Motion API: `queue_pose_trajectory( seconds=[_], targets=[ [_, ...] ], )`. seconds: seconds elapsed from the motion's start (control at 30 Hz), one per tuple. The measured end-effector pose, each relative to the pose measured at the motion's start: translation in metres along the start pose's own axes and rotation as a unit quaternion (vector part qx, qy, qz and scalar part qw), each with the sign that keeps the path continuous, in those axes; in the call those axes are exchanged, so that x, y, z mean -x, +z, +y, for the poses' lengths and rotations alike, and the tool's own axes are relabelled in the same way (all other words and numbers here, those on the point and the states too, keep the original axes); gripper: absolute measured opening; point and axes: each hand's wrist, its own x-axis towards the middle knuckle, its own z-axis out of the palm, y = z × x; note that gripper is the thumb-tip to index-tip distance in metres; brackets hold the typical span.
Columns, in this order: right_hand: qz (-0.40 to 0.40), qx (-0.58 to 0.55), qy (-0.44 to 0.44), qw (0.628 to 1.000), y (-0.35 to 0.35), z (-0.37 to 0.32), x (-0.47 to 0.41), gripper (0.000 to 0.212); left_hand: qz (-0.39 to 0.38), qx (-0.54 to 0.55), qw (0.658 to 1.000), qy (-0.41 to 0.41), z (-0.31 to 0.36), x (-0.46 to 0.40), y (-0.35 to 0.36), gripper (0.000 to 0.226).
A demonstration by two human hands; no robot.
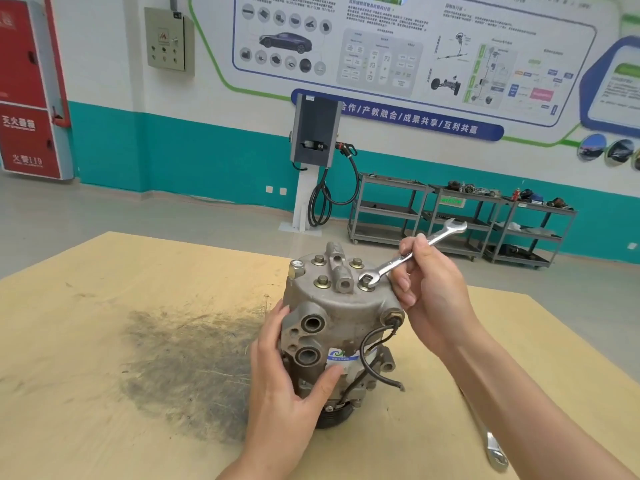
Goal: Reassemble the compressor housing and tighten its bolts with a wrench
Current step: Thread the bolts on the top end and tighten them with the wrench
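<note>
The compressor housing is dull, matt cast metal, grimy in its recesses, with brassy-looking bolts on top and a black rubbery cable at its side. The wrench is bright, polished metal. The table is pale, matt wood, smudged with a dark, sooty stain.

We cannot see the compressor's left flank behind our left hand, nor its base pulley in shadow. Our right hand covers the wrench's middle. A second wrench lies partly under our forearm. The wall poster text is blurred.
</note>
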Motion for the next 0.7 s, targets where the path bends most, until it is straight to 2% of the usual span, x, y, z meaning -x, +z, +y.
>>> queue_pose_trajectory(
  seconds=[0.2,0.33,0.5,0.7],
  targets=[
    [0.02,-0.006,-0.021,1.0,-0.005,0.003,-0.004,0.033,0.008,-0.015,0.999,0.031,-0.001,-0.001,0.005,0.088],
    [0.042,-0.057,0.033,0.997,-0.008,0.002,-0.012,0.034,0.009,-0.027,0.999,0.037,-0.001,0.0,0.005,0.087],
    [-0.014,-0.028,0.134,0.991,-0.012,-0.004,-0.023,0.034,0.009,-0.044,0.998,0.047,0.0,0.0,0.005,0.087],
    [-0.085,0.026,0.189,0.978,-0.016,-0.013,-0.032,0.033,0.001,-0.049,0.998,0.051,-0.002,0.002,0.004,0.087]
  ],
)
